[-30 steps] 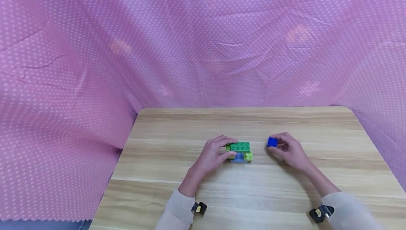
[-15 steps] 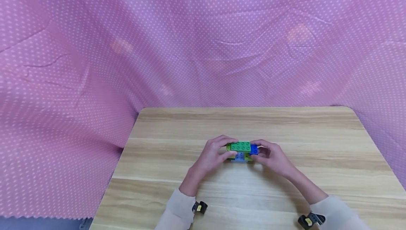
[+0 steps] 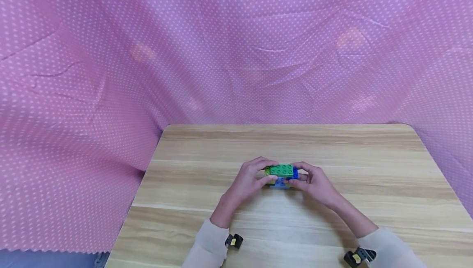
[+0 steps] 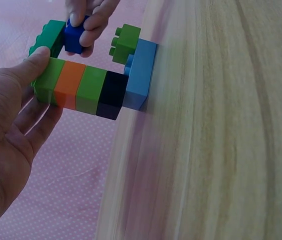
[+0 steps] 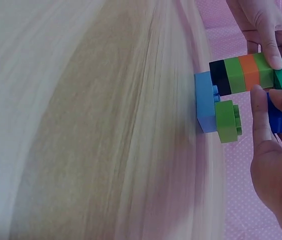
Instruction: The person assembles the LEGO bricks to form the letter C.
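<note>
- The blue brick [image 4: 75, 36] sits at the right end of the green plate [image 4: 48, 35], at the top of the tower [image 4: 88, 90], which stands on the table [image 3: 332, 149] just in front of you.
- From what shows, you are seating that brick under or against the plate's end; the wrist views leave it unclear whether its studs have locked, so judge by feel.
- Line the brick square with the plate's edge first, then press straight along the stud axis, not at a slant, so the column of green, orange, green and black bricks does not lean.
- Keep the light-blue base [image 5: 204, 102] flat on the table; the tower is tall and narrow and would tip under a sideways push.
- Your right hand [image 3: 315, 182] pinches the blue brick between thumb and curled fingers; one fingertip also lies near the small green brick [image 5: 227, 121] on the base.
- Your left hand [image 3: 249, 177] braces the tower's left side, thumb tip on the top green brick, fingers curled behind the column, holding it.
- Match the two hands' pressure so neither shifts the base.
</note>
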`<control>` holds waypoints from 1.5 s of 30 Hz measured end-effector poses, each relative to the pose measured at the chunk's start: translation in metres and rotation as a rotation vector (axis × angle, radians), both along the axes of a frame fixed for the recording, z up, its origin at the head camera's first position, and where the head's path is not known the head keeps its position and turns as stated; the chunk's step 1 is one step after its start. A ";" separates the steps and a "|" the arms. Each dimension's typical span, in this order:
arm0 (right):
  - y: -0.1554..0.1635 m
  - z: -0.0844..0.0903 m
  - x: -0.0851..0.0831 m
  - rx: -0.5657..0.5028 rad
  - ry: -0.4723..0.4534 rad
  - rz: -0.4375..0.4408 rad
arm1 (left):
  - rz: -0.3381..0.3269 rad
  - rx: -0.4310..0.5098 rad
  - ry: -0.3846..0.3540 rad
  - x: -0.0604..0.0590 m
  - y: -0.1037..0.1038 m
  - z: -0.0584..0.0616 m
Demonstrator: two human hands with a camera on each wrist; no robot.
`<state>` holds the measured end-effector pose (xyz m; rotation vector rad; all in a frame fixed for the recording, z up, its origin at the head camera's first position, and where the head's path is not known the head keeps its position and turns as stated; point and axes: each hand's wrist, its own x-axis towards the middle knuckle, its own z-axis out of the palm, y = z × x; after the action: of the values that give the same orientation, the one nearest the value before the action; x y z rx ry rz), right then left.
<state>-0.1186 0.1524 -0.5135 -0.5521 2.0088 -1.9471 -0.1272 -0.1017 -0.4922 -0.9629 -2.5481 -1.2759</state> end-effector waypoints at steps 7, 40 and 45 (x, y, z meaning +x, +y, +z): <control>0.002 0.007 0.003 -0.023 -0.032 0.004 | 0.000 -0.005 0.001 -0.001 0.001 0.002; 0.002 0.014 -0.002 0.220 0.262 -0.165 | 0.086 0.144 -0.329 -0.006 -0.009 -0.008; 0.002 0.002 0.002 0.449 0.408 -0.100 | 0.207 0.168 -0.355 -0.008 -0.007 -0.011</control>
<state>-0.1168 0.1547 -0.5118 -0.7880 2.6653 -1.4348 -0.1354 -0.1086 -0.5028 -0.4584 -2.6418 -1.6879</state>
